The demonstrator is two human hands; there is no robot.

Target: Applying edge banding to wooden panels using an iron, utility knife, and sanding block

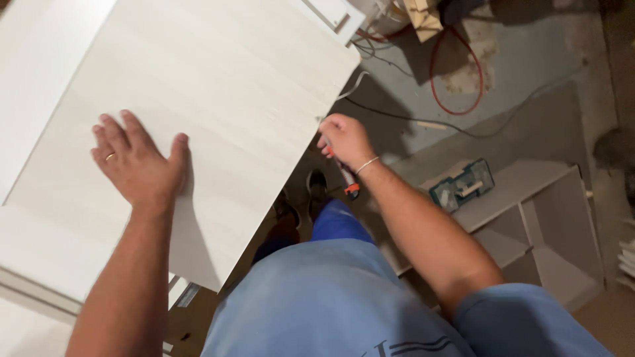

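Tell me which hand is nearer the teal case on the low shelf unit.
Right. The right hand, gripping an orange-handled tool at the panel's edge, is closer to the teal case; the left hand lies flat on the panel, farther away.

Open floor [529,59] is seen beyond the right hand [344,137], crossed only by a red cable [433,73] and black wires [397,118]. To its left, passage is blocked by the panel [218,86] edge, which it touches. Below it, room is narrowed by a shoe [317,188]; a shelf unit [529,218] stands well to its right.
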